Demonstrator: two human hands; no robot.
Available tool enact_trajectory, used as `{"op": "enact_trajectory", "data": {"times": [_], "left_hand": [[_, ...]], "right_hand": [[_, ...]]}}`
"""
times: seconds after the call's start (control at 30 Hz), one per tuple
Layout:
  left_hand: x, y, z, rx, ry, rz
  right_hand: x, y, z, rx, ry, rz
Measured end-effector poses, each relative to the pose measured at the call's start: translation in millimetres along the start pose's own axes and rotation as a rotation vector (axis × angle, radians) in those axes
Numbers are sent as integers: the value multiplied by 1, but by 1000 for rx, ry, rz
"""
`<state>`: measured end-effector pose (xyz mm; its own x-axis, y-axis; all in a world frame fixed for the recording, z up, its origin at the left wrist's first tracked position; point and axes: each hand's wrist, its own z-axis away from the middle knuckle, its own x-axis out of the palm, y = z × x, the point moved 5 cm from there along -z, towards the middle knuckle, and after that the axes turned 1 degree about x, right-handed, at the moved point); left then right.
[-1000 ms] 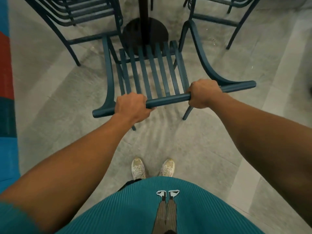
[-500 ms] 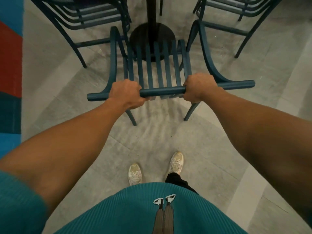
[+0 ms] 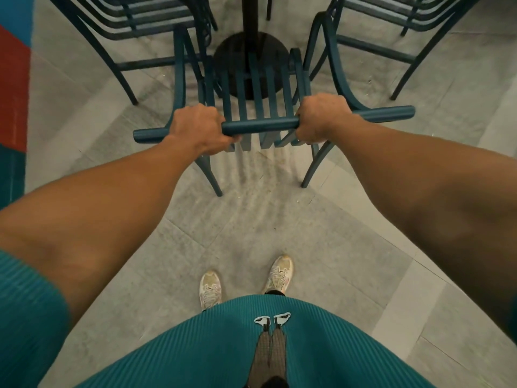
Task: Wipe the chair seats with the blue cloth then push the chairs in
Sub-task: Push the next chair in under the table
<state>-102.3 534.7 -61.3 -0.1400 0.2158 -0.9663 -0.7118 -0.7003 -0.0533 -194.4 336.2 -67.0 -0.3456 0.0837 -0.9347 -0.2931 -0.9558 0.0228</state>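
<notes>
A dark teal metal chair (image 3: 260,126) with a slatted back and seat stands in front of me, its seat over the round black table base (image 3: 251,49). My left hand (image 3: 197,128) is closed around the left part of the top rail. My right hand (image 3: 321,117) grips the same rail further right. Both arms are stretched forward. No blue cloth is in view.
Two more teal chairs flank the table post, one at the upper left (image 3: 134,26) and one at the upper right (image 3: 391,29). Grey tiled floor lies around my shoes (image 3: 211,289). A red and blue wall strip (image 3: 12,93) runs along the left edge.
The chair has slid forward toward the table base with both hands on its top rail. I have stepped after it, right foot leading.
</notes>
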Motion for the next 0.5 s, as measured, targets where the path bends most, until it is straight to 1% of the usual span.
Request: {"op": "enact_trajectory", "data": {"times": [0.5], "left_hand": [[-11, -9, -28, -12, 9, 3]], "right_hand": [[-13, 7, -34, -30, 32, 15]]}}
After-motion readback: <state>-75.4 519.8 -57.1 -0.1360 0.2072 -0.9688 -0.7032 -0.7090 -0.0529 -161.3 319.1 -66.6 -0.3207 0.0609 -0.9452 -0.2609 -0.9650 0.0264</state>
